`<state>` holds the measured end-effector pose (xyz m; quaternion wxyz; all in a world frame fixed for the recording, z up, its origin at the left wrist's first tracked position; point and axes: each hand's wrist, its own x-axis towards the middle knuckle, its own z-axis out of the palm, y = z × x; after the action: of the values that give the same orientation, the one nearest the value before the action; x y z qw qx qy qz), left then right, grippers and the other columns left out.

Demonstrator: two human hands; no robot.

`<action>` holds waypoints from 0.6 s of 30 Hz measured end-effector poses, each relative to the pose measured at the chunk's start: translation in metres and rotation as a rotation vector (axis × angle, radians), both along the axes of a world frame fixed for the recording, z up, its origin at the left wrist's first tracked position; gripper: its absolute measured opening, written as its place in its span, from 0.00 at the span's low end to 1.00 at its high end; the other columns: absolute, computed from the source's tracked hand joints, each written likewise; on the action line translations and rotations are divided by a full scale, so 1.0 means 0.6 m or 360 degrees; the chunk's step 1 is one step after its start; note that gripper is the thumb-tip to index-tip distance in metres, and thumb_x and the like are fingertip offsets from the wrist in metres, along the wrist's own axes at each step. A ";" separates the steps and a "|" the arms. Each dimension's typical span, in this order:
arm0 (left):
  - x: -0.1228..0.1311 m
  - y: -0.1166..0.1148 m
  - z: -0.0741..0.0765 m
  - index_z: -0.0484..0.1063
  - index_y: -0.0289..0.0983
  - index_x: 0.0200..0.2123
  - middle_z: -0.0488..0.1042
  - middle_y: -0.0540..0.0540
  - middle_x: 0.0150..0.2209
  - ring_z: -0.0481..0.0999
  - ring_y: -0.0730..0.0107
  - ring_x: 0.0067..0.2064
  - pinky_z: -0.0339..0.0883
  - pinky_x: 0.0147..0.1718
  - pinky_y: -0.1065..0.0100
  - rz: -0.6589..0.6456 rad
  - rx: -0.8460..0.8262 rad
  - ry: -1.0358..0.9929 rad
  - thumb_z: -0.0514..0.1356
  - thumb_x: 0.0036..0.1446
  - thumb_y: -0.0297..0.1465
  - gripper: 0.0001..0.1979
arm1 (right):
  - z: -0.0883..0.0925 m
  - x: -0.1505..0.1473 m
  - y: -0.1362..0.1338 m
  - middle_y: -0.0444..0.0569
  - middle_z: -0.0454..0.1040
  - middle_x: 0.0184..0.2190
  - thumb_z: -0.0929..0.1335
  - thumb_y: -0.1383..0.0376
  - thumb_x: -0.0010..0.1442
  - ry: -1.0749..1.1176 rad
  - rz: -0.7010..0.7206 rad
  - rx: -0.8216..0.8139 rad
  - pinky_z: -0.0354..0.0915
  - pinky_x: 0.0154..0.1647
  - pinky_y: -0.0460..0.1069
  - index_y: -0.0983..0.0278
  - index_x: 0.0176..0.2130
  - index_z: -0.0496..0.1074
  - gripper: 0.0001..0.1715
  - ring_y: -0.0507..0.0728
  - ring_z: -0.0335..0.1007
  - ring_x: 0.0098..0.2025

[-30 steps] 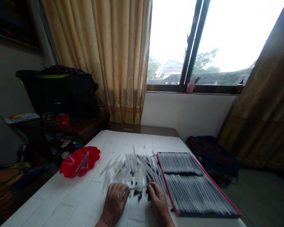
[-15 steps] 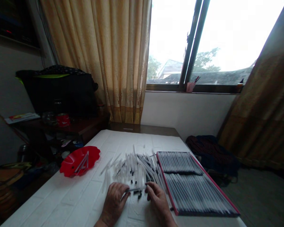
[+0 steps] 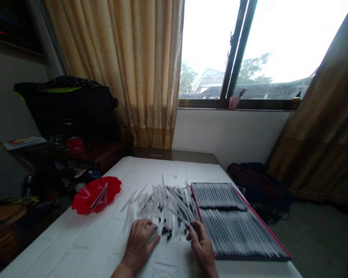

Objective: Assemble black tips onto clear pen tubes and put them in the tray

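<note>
Sitting on the white brick-patterned table (image 3: 84, 243), that pink-edged flat tray (image 3: 261, 221) of slim grey tubes (image 3: 234, 227) is probably on the right for easy reach. Left hand (image 3: 140, 239) loosely curled, can't tell if it's gripping anything. Right hand (image 3: 201, 241) pinches a slim clear plastic tube (image 3: 179, 216), tip angled forward-left, near small black caps (image 3: 164, 231).

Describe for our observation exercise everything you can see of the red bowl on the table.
The red bowl is wide and shallow, with a wavy, scalloped rim and a smooth surface that looks like plastic. It sits open side up at the left of the white table, apart from the loose pile. A few slim, translucent tubes lie inside. A small dark spot shows on its left; hole or loose bit, I can't tell. Only table and tubes visibly touch it.
</note>
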<state>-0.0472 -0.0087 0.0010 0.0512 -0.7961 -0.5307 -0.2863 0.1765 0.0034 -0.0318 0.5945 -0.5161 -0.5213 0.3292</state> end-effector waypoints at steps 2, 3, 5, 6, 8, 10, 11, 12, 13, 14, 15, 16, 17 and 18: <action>0.001 0.001 0.002 0.71 0.43 0.35 0.72 0.49 0.37 0.69 0.64 0.42 0.59 0.44 0.60 0.0018 -0.0050 -0.0004 0.61 0.51 0.32 0.06 | 0.002 0.000 0.001 0.46 0.73 0.24 0.65 0.50 0.55 0.0006 0.0009 0.0001 0.66 0.26 0.46 0.64 0.35 0.68 0.20 0.52 0.68 0.22; 0.001 0.002 0.003 0.71 0.43 0.34 0.72 0.49 0.37 0.69 0.64 0.41 0.58 0.44 0.60 0.0023 -0.0067 -0.0002 0.60 0.52 0.32 0.05 | 0.002 0.000 0.001 0.46 0.73 0.24 0.65 0.50 0.55 0.0009 0.0021 -0.0006 0.67 0.26 0.46 0.64 0.35 0.68 0.20 0.52 0.68 0.22; 0.001 0.003 0.004 0.71 0.42 0.34 0.72 0.49 0.37 0.69 0.65 0.41 0.57 0.45 0.61 0.0033 -0.0083 0.0004 0.59 0.52 0.30 0.04 | 0.000 0.001 0.001 0.48 0.74 0.25 0.65 0.50 0.54 0.0017 0.0033 -0.0027 0.67 0.26 0.46 0.65 0.36 0.69 0.21 0.53 0.69 0.22; 0.002 0.003 0.005 0.71 0.42 0.34 0.72 0.49 0.37 0.68 0.65 0.42 0.57 0.45 0.61 0.0036 -0.0083 0.0007 0.59 0.52 0.30 0.05 | -0.002 0.001 0.001 0.49 0.75 0.26 0.65 0.50 0.54 0.0024 0.0028 -0.0038 0.67 0.27 0.46 0.65 0.37 0.69 0.21 0.53 0.69 0.22; 0.005 0.002 0.007 0.71 0.42 0.35 0.72 0.49 0.37 0.68 0.65 0.42 0.56 0.46 0.61 0.0059 -0.0079 0.0017 0.59 0.53 0.30 0.05 | -0.006 0.002 0.001 0.50 0.76 0.26 0.65 0.50 0.54 0.0034 0.0018 -0.0059 0.68 0.28 0.47 0.66 0.38 0.71 0.23 0.54 0.70 0.23; 0.014 0.000 0.012 0.71 0.42 0.35 0.72 0.48 0.37 0.68 0.64 0.42 0.55 0.46 0.60 0.0121 -0.0097 0.0037 0.60 0.52 0.32 0.06 | -0.009 0.003 0.002 0.50 0.76 0.26 0.65 0.50 0.54 0.0034 0.0019 -0.0069 0.68 0.29 0.47 0.66 0.39 0.72 0.23 0.54 0.70 0.24; 0.019 0.000 0.016 0.71 0.41 0.34 0.72 0.48 0.37 0.68 0.63 0.42 0.55 0.46 0.59 0.0166 -0.0117 0.0052 0.60 0.51 0.33 0.06 | -0.010 0.003 0.002 0.50 0.76 0.26 0.65 0.50 0.54 0.0029 0.0023 -0.0071 0.68 0.29 0.47 0.66 0.39 0.72 0.23 0.54 0.71 0.24; 0.025 0.001 0.019 0.71 0.41 0.33 0.72 0.48 0.36 0.68 0.63 0.41 0.55 0.45 0.59 0.0214 -0.0143 0.0072 0.61 0.51 0.34 0.06 | -0.010 0.004 0.002 0.50 0.76 0.26 0.65 0.50 0.54 0.0023 0.0027 -0.0071 0.68 0.29 0.47 0.66 0.39 0.72 0.23 0.54 0.71 0.24; 0.031 0.002 0.022 0.71 0.41 0.32 0.72 0.48 0.35 0.68 0.62 0.41 0.55 0.45 0.59 0.0258 -0.0168 0.0097 0.61 0.50 0.34 0.05 | -0.011 0.004 0.002 0.50 0.76 0.26 0.65 0.51 0.54 0.0017 0.0029 -0.0067 0.68 0.29 0.47 0.66 0.39 0.73 0.23 0.54 0.71 0.24; 0.035 0.004 0.024 0.71 0.41 0.31 0.72 0.49 0.34 0.68 0.62 0.40 0.55 0.44 0.59 0.0293 -0.0188 0.0121 0.61 0.50 0.34 0.05 | -0.011 0.004 0.002 0.50 0.76 0.26 0.65 0.51 0.55 0.0009 0.0032 -0.0060 0.68 0.29 0.47 0.66 0.39 0.73 0.23 0.54 0.70 0.24; 0.038 0.006 0.025 0.72 0.41 0.31 0.73 0.49 0.34 0.68 0.62 0.40 0.55 0.44 0.59 0.0316 -0.0199 0.0139 0.61 0.50 0.33 0.03 | -0.011 0.005 0.002 0.49 0.76 0.26 0.64 0.50 0.55 0.0002 0.0034 -0.0050 0.68 0.29 0.47 0.66 0.38 0.73 0.22 0.54 0.70 0.24; 0.039 0.009 0.024 0.72 0.41 0.31 0.73 0.50 0.33 0.69 0.62 0.39 0.56 0.43 0.59 0.0329 -0.0199 0.0144 0.60 0.51 0.31 0.03 | -0.010 0.005 0.001 0.49 0.75 0.25 0.64 0.50 0.55 -0.0004 0.0035 -0.0039 0.67 0.28 0.47 0.66 0.38 0.72 0.22 0.54 0.70 0.23; 0.037 0.012 0.021 0.72 0.42 0.32 0.74 0.50 0.34 0.70 0.62 0.39 0.56 0.43 0.59 0.0331 -0.0184 0.0134 0.59 0.52 0.30 0.03 | -0.010 0.005 0.001 0.48 0.75 0.25 0.64 0.50 0.56 -0.0010 0.0034 -0.0030 0.67 0.27 0.47 0.66 0.38 0.72 0.22 0.53 0.69 0.23; 0.033 0.016 0.018 0.72 0.42 0.34 0.74 0.49 0.34 0.70 0.62 0.40 0.57 0.43 0.59 0.0317 -0.0151 0.0108 0.59 0.52 0.29 0.04 | -0.009 0.005 0.000 0.47 0.74 0.24 0.63 0.50 0.56 -0.0018 0.0032 -0.0024 0.66 0.26 0.46 0.65 0.37 0.72 0.22 0.53 0.69 0.23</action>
<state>-0.0274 0.0006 0.0117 0.0597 -0.7502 -0.6181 -0.2272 0.1796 0.0037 -0.0373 0.5843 -0.5171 -0.5273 0.3363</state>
